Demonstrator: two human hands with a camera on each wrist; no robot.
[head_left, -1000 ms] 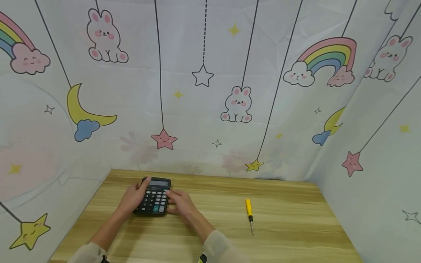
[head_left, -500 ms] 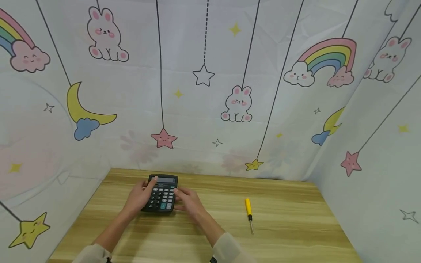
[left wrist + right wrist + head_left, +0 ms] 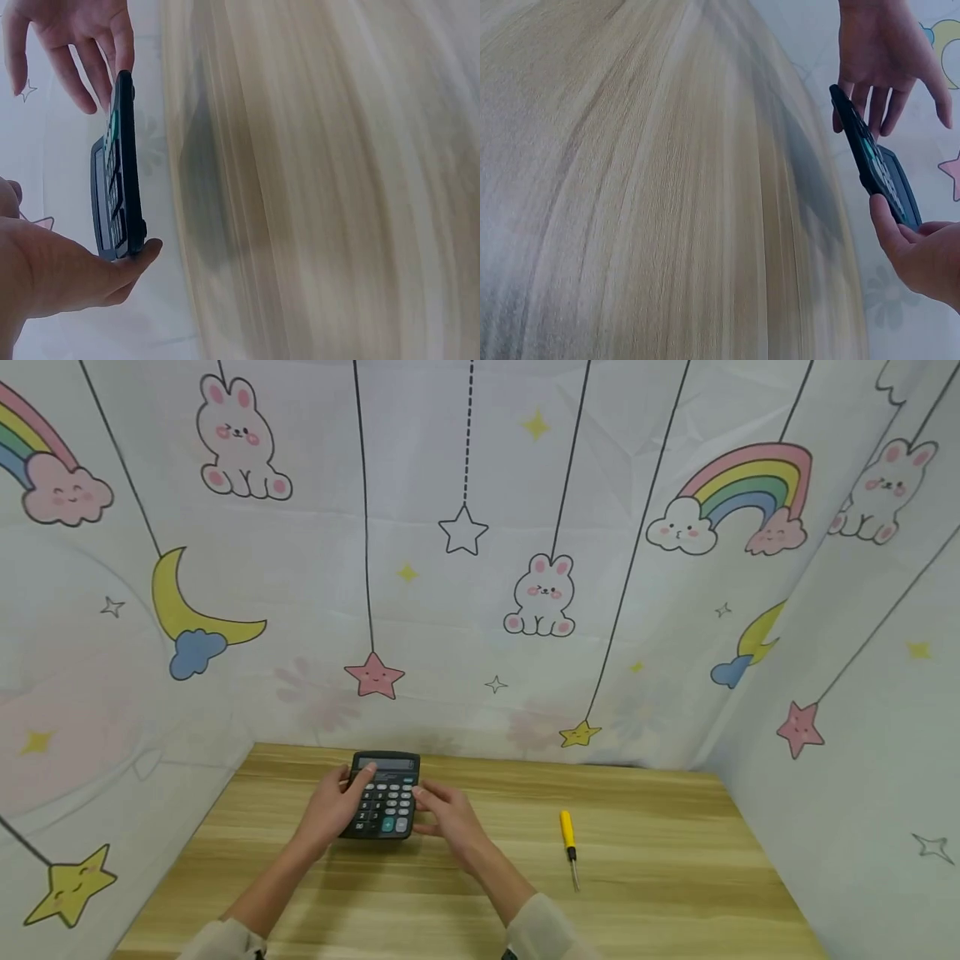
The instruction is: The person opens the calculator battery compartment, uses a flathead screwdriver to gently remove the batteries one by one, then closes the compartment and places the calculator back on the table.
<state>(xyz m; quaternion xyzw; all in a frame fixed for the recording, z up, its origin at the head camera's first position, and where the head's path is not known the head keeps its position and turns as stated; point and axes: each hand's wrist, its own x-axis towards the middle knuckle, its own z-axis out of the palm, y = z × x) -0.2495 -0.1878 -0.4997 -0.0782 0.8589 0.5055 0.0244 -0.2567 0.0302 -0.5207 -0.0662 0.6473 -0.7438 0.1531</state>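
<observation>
A black desktop calculator (image 3: 397, 770) is held over the back left of the table, its keys and display facing up. My left hand (image 3: 330, 806) grips its left edge, thumb over the face near the display and fingers partly hidden beneath. On the right edge my right hand (image 3: 453, 822) holds it, with the thumb by the keys. From the left wrist the calculator (image 3: 129, 172) shows edge-on, raised off the wood with a shadow below. The right wrist view also has its thin side (image 3: 862, 154) between both hands.
A screwdriver (image 3: 567, 839) with a yellow handle lies on the wood-grain table (image 3: 660, 860), right of the hands. White cloth (image 3: 465, 610) printed with rabbits, stars and rainbows hangs behind the table and along its sides.
Both hands have carried the calculator to the right and slightly toward the back of the table, keeping their hold. The screwdriver lies where it was.
</observation>
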